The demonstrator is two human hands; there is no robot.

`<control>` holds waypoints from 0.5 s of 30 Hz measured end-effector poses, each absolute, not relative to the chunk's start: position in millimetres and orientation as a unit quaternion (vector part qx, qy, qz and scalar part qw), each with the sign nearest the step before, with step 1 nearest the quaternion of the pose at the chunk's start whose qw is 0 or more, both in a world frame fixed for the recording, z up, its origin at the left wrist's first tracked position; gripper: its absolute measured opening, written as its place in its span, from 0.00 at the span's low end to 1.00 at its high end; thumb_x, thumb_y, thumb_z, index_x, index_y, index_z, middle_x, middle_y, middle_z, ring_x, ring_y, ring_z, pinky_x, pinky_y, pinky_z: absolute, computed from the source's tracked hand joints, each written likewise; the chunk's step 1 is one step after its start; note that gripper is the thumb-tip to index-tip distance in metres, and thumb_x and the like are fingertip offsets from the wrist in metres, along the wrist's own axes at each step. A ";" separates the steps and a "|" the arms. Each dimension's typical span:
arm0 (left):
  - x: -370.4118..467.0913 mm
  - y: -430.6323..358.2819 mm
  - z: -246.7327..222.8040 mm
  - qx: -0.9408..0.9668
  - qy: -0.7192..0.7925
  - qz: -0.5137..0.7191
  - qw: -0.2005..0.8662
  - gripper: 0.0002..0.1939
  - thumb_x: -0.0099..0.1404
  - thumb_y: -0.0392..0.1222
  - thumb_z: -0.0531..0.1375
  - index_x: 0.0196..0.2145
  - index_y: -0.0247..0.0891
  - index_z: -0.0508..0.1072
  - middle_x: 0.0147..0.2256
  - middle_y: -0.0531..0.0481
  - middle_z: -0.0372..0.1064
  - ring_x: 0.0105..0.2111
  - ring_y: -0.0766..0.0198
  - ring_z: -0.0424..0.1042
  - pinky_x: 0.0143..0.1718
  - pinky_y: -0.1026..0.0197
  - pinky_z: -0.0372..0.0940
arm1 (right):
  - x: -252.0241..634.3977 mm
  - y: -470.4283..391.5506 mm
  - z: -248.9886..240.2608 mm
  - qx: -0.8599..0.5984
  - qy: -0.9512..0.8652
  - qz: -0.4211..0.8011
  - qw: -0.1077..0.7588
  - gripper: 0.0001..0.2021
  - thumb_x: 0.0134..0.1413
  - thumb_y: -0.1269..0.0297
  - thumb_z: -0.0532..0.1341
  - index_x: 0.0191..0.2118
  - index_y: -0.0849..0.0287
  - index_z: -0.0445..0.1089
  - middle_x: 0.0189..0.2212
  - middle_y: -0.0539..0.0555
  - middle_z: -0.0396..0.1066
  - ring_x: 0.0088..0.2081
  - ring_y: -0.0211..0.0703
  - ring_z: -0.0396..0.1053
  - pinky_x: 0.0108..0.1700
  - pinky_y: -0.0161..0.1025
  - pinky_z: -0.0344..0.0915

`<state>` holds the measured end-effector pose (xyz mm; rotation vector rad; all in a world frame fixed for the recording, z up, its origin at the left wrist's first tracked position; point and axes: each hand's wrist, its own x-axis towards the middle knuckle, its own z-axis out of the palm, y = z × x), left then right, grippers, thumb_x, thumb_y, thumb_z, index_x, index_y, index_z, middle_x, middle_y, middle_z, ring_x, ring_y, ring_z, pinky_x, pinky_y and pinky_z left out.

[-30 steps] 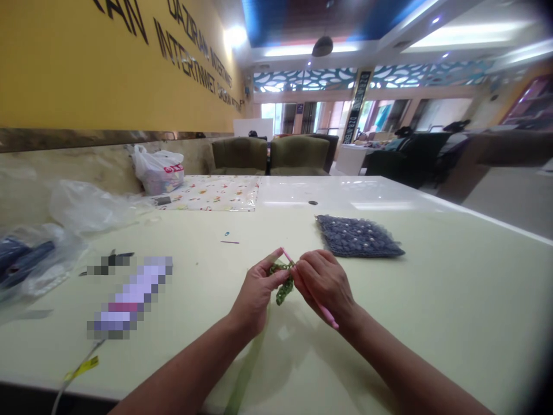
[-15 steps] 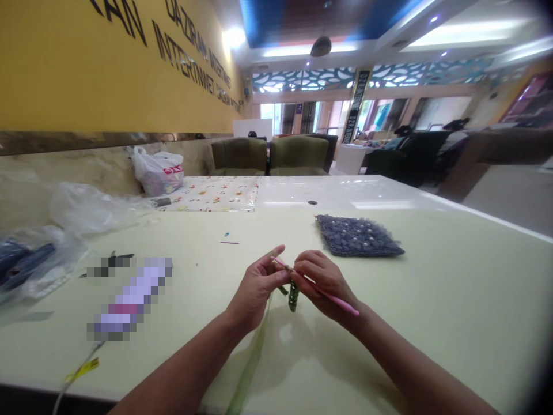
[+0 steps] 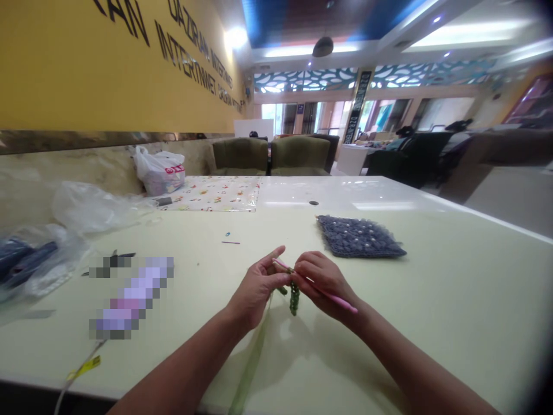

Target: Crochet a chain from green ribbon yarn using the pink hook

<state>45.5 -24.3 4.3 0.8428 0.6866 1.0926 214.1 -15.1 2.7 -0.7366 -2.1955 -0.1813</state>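
Above the middle of the pale table [image 3: 181, 357], my right hand [image 3: 322, 279] is closed round a pink crochet hook [image 3: 341, 302], whose tip points left. My left hand [image 3: 259, 288] pinches the green crochet piece [image 3: 294, 300] beside the hook's tip, with its index finger stretched up. The piece hangs below the fingertips in a short strip. A green ribbon-like yarn [image 3: 253, 363] runs from my left hand down to the near table edge. The loop on the hook is too small to make out.
Right of centre lies a dark grey beaded knitted piece [image 3: 360, 236]. A thin needle [image 3: 230, 242] and a small blue clip [image 3: 227, 234] lie beyond my left hand. At left are a blurred purple object [image 3: 138, 294], a cable [image 3: 82, 369], plastic bags [image 3: 93, 207] and a white bag [image 3: 159, 170].
The view has shifted slightly. The hook and the hanging green strip have moved a little against my hands; both hands keep their grip.
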 end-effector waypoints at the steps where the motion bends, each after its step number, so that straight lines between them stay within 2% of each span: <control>1: 46.2 -24.4 2.8 0.385 0.317 0.509 0.702 0.40 0.49 0.30 0.69 0.60 0.32 0.63 0.27 0.57 0.67 0.31 0.69 0.65 0.42 0.61 0.57 | 213.7 -15.0 2.9 -0.304 -0.866 -0.085 0.387 0.11 0.63 0.70 0.55 0.27 0.58 0.61 0.24 0.50 0.64 0.28 0.38 0.60 0.36 0.36 0.58; 5: 50.2 -25.5 -1.4 0.371 0.332 0.541 0.678 0.40 0.50 0.33 0.69 0.60 0.32 0.63 0.26 0.58 0.66 0.29 0.70 0.63 0.41 0.62 0.57 | 209.7 -17.2 1.9 -0.341 -0.842 -0.183 0.375 0.13 0.62 0.71 0.55 0.24 0.58 0.59 0.21 0.49 0.61 0.25 0.38 0.56 0.35 0.38 0.56; 7: 49.1 -24.8 0.1 0.364 0.322 0.521 0.702 0.40 0.50 0.32 0.70 0.60 0.33 0.64 0.27 0.56 0.68 0.30 0.69 0.64 0.42 0.62 0.57 | 210.1 -17.9 1.8 -0.322 -0.844 -0.169 0.394 0.13 0.62 0.71 0.55 0.25 0.58 0.59 0.22 0.49 0.62 0.26 0.38 0.57 0.37 0.38 0.57; 12: 41.5 -20.2 3.1 0.394 0.313 0.469 0.726 0.34 0.48 0.30 0.69 0.55 0.37 0.71 0.30 0.54 0.70 0.32 0.67 0.67 0.43 0.60 0.57 | 214.8 -15.3 3.4 -0.292 -0.866 -0.032 0.406 0.11 0.64 0.70 0.53 0.27 0.58 0.61 0.24 0.48 0.63 0.27 0.37 0.61 0.38 0.36 0.59; 15: 43.7 -20.9 -0.6 0.400 0.338 0.516 0.678 0.33 0.50 0.32 0.69 0.54 0.38 0.71 0.28 0.56 0.69 0.33 0.67 0.66 0.45 0.60 0.56 | 209.8 -16.7 2.8 -0.332 -0.855 -0.113 0.382 0.13 0.63 0.70 0.54 0.26 0.58 0.60 0.22 0.48 0.62 0.25 0.37 0.58 0.37 0.37 0.56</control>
